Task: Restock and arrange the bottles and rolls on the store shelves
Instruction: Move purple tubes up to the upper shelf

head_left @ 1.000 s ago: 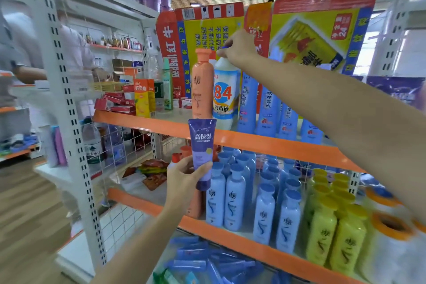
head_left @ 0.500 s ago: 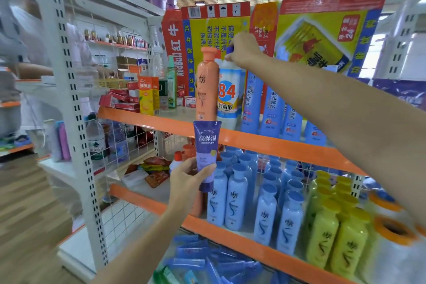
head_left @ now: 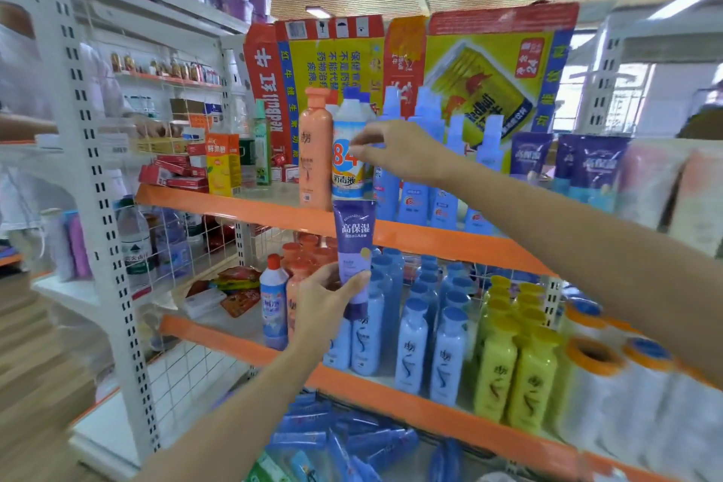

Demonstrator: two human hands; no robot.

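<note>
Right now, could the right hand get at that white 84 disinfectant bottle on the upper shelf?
Probably yes: the right hand hovers just in front of the 84 disinfectant bottle, fingers loose, with nothing between them.

The left hand (head_left: 326, 309) is raised on an upward-angled forearm, thumb and fingers curled round something held upright. The right hand (head_left: 399, 153) reaches forward on an outstretched arm, its fingers (head_left: 362, 141) loosely extended, gripping nothing.
</note>
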